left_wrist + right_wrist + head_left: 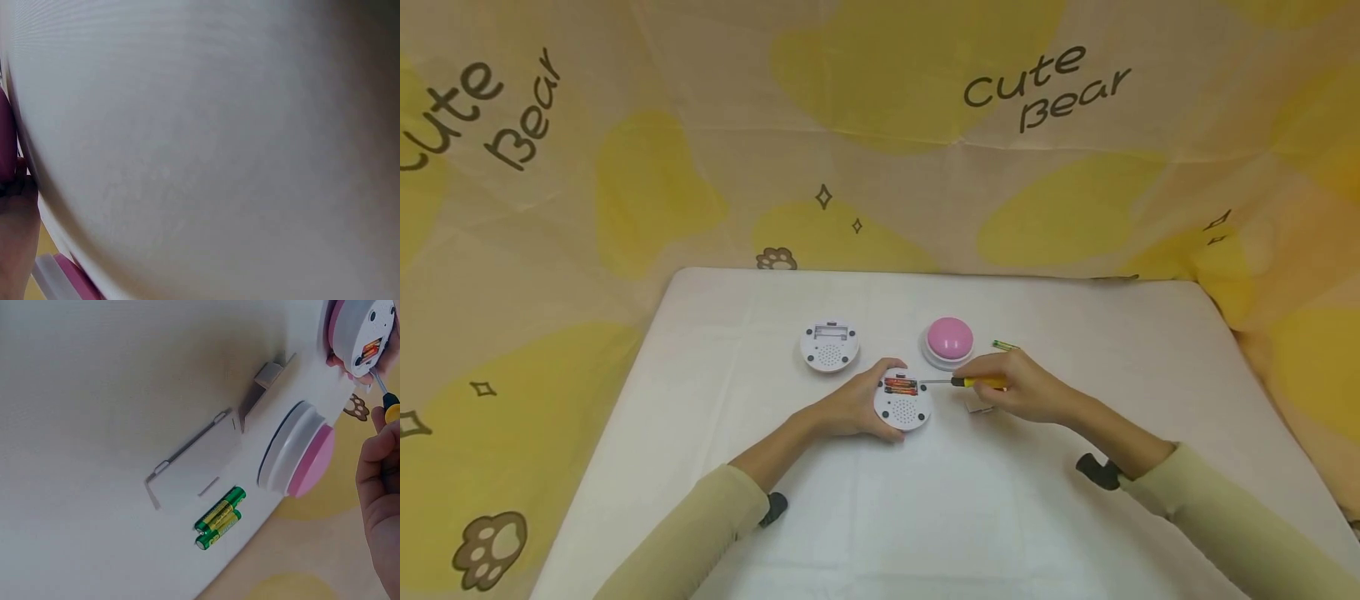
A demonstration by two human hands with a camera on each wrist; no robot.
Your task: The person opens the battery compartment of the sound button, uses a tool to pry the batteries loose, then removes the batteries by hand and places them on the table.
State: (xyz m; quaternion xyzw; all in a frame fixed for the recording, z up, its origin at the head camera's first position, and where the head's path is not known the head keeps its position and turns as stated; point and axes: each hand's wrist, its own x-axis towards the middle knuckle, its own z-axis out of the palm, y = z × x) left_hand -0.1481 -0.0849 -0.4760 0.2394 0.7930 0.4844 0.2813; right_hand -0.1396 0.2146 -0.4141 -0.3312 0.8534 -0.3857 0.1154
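Observation:
My left hand (850,408) grips a round white push-button device (904,415), its underside with speaker holes and dark feet facing up. Two red batteries (900,386) lie in its uncovered compartment. In the right wrist view its pink dome (336,322) points away from the bare compartment side. My right hand (1028,388) holds a screwdriver (958,382) with a yellow and black handle. The metal tip reaches the right end of the battery compartment; whether it touches a battery cannot be told. The left wrist view catches only part of a hand (17,231) and a dome edge.
A second white device (830,354) lies upside down with a bare compartment. A third stands dome up, its pink dome (951,337) behind the screwdriver. Green batteries (220,515) and two small white covers (194,459) lie on the white table (925,525). A patterned cloth hangs behind.

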